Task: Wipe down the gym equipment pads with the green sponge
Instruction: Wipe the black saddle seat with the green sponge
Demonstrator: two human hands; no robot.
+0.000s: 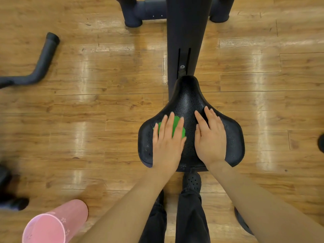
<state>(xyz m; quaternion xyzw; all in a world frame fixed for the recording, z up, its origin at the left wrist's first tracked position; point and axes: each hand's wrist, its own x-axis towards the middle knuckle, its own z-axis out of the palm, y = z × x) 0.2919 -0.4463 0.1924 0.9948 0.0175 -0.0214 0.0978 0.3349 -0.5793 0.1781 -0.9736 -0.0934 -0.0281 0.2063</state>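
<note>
A glossy wooden plank floor (105,109) surrounds a dark machine column (187,37) at the far side. The black pebbled saddle pad (187,100) is wide near, narrow far. A pink cup (52,225) stands near left. The right hand (210,137) lies flat on the pad, fingers straight. The left hand (166,139) presses the green sponge (175,127), fingers spread over it, on the pad's left half.

Two hands lie flat on one black bike saddle (188,95): the left hand (167,140) covers one green sponge (175,128), the right hand (210,137) rests just beside it. One pink cup (52,225) stands low to the left of the left arm. One dark handlebar (40,65) curves far left of the hands. One perforated black shoe (192,180) shows plainly below the saddle; a second, beside it, is perhaps half hidden.
</note>
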